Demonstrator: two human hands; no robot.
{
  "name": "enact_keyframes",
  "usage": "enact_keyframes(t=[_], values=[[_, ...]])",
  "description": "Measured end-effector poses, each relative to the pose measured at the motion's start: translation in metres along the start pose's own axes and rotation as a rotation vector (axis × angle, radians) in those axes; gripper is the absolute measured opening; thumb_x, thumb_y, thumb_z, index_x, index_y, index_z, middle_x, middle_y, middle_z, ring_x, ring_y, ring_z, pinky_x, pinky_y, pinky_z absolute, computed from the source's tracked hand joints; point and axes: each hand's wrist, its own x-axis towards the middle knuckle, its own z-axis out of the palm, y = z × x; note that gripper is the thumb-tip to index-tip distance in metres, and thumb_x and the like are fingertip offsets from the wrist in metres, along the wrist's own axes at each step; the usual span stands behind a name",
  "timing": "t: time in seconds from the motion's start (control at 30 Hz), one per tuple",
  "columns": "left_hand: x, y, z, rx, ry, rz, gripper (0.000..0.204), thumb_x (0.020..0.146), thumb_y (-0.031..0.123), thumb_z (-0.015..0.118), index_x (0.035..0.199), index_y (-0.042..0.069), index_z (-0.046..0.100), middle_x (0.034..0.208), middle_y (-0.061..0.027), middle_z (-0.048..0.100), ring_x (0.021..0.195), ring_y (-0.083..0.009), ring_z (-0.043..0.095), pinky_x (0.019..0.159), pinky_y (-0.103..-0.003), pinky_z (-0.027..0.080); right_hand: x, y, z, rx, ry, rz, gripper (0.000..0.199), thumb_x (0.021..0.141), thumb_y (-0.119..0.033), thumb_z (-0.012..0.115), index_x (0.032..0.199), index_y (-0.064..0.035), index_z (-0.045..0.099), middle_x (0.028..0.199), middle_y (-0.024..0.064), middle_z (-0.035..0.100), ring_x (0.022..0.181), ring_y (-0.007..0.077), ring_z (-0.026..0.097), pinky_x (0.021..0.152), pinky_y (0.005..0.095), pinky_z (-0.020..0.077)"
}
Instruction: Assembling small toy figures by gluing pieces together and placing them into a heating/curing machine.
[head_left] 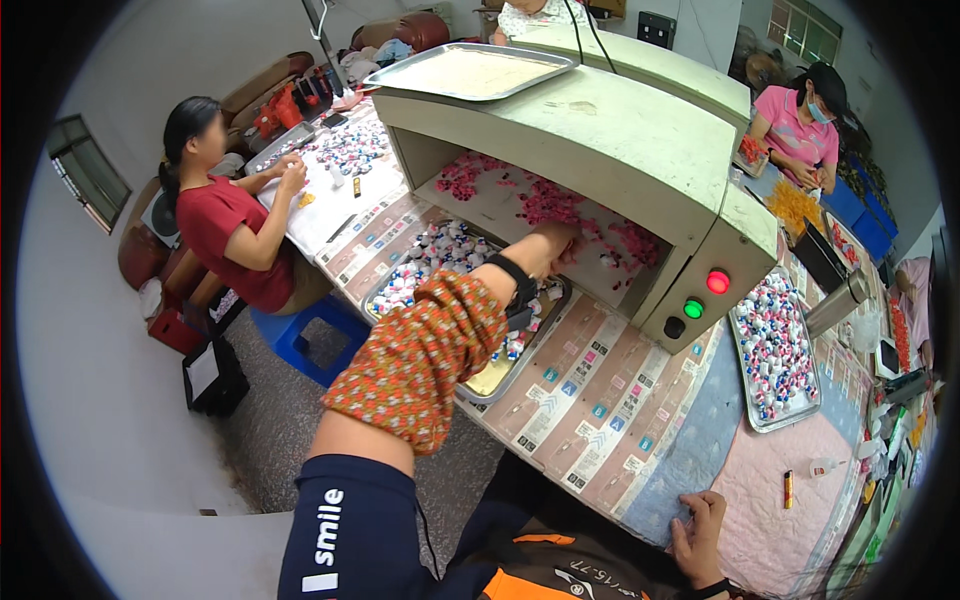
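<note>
My left hand [553, 247] reaches into the opening of a cream box-shaped machine [600, 130] and rests among small pink pieces [545, 203] scattered on its inner surface. Its fingers are partly hidden there, so its grip is unclear. That arm wears a patterned orange sleeve and a black wrist strap, and it passes over a metal tray [490, 380] of small white, pink and blue pieces. My right hand [699, 527] lies flat on the near table edge, fingers apart, holding nothing.
The machine's side has red [717, 281], green [693, 308] and black buttons, and a flat metal tray [470, 70] lies on top. A second filled tray [775, 350] sits right. A person in red [232, 230] sits left, and a person in pink [795, 125] works far right.
</note>
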Motion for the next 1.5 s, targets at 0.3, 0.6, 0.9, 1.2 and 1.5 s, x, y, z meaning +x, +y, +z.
enact_keyframes(t=[0.3,0.6,0.9,1.2,1.5], values=[[0.096,0.034,0.023,1.217,0.290,1.271,0.039,0.092,0.031,0.064,0.124,0.008,0.065,0.126,-0.0202,0.063,0.123,-0.0363,0.055,0.104,-0.046,0.041,-0.001,0.007,0.004,-0.279,0.050,-0.112,0.039,0.088,-0.009,0.062,0.126,-0.0062,0.063,0.119,0.0192,0.058,0.104,0.0366,0.057,0.091,0.0461,0.0488],[0.088,0.039,-0.037,1.381,0.290,1.118,0.038,0.090,0.030,0.065,0.121,0.008,0.066,0.124,-0.0193,0.065,0.119,-0.0342,0.058,0.102,-0.047,0.042,-0.012,0.010,0.012,-0.155,0.083,0.020,0.044,0.088,-0.008,0.063,0.132,-0.0071,0.060,0.124,0.0212,0.054,0.109,0.0391,0.053,0.094,0.0480,0.0460],[0.091,0.029,-0.046,1.571,0.324,0.886,0.037,0.088,0.030,0.066,0.118,0.007,0.067,0.121,-0.0183,0.066,0.115,-0.0321,0.060,0.100,-0.048,0.043,-0.013,0.015,0.010,-0.141,0.010,0.025,0.047,0.089,-0.008,0.063,0.135,-0.0053,0.059,0.126,0.0225,0.052,0.112,0.0400,0.051,0.096,0.0485,0.0445],[0.105,0.023,-0.044,1.974,0.282,0.666,0.041,0.090,0.035,0.062,0.122,0.010,0.066,0.126,-0.0169,0.064,0.116,-0.0309,0.059,0.099,-0.049,0.044,-0.002,0.013,0.012,-0.163,0.052,-0.041,0.044,0.076,-0.010,0.063,0.119,-0.0029,0.058,0.108,0.0201,0.050,0.100,0.0348,0.048,0.088,0.0452,0.0400],[0.097,0.040,-0.064,1.597,0.613,0.929,0.033,0.092,0.032,0.060,0.113,0.008,0.068,0.114,-0.0161,0.069,0.107,-0.0351,0.063,0.094,-0.047,0.047,0.003,0.005,0.011,-0.165,0.059,-0.051,0.045,0.075,-0.007,0.063,0.120,-0.0036,0.058,0.109,0.0200,0.051,0.100,0.0358,0.048,0.089,0.0465,0.0401]])
